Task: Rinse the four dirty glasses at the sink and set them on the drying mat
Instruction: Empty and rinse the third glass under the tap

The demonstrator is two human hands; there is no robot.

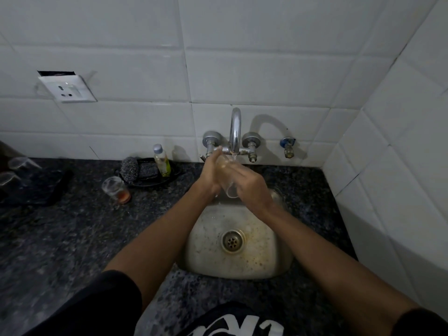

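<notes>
Over the sink: I see both hands wrapped round one glass (228, 177), tilted with its mouth up toward the tap (235, 132) and its base toward me, a thin stream running onto it.
Left hand: the left hand (210, 172) grasps the glass from the left side, fingers curled over the upper part near the rim.
Right hand: the right hand (251, 184) clasps the lower part and base; I cannot tell how firmly.
Slip risk: wet glass, wet skin — if either hand lets go early, I judge it could drop into the steel sink (278, 263) and chip or break.
Tap risk: the rim sits just beside the spout, so lifting could knock glass against metal.
Remaining dirty glass: one dirty glass (116, 189) with reddish dregs stands on the counter (72, 238), left of the sink, near the soap bottle (162, 161) — an elbow swinging left could tip it.
Drying mat: the dark mat (41, 187) lies far left with two upturned glasses (17, 163) on it; carrying a dripping glass across passes close to the dirty one.
Light: dim, so clear rims are hard to judge.
</notes>
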